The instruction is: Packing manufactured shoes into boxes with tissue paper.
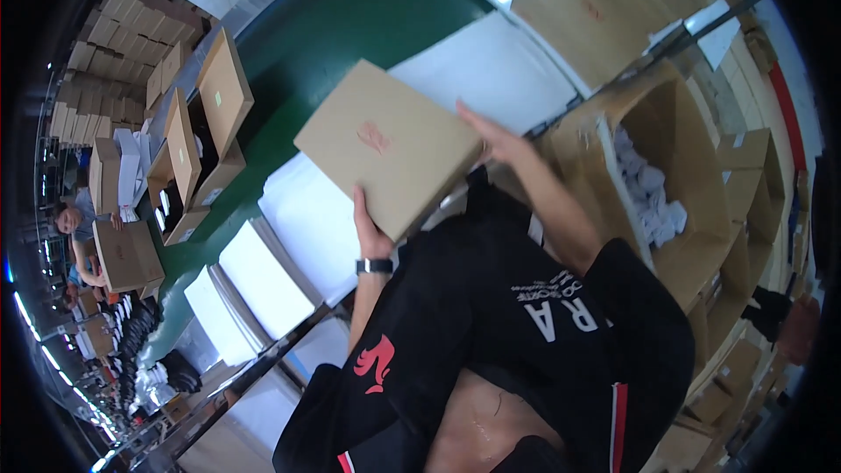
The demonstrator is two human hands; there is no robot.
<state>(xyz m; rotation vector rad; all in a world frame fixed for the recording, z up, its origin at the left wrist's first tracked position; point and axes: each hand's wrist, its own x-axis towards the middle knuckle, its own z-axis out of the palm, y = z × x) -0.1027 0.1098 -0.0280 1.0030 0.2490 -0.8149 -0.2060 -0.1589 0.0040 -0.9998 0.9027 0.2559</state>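
Observation:
I hold a flat brown cardboard box (390, 142) with a small red mark on its top, lifted above the white work surface (307, 210). My left hand (370, 226) grips the box's near edge from below, a dark watch on that wrist. My right hand (492, 133) presses flat against the box's right edge. The view is tilted, and my black shirt and shorts fill the lower middle of the picture.
A green conveyor belt (350, 17) runs behind, with open brown boxes (197, 136) at its left. A large carton (674, 175) at right holds crumpled white paper. Stacked flat cartons (604, 0) lie top right. Another person (79, 236) handles a box at far left.

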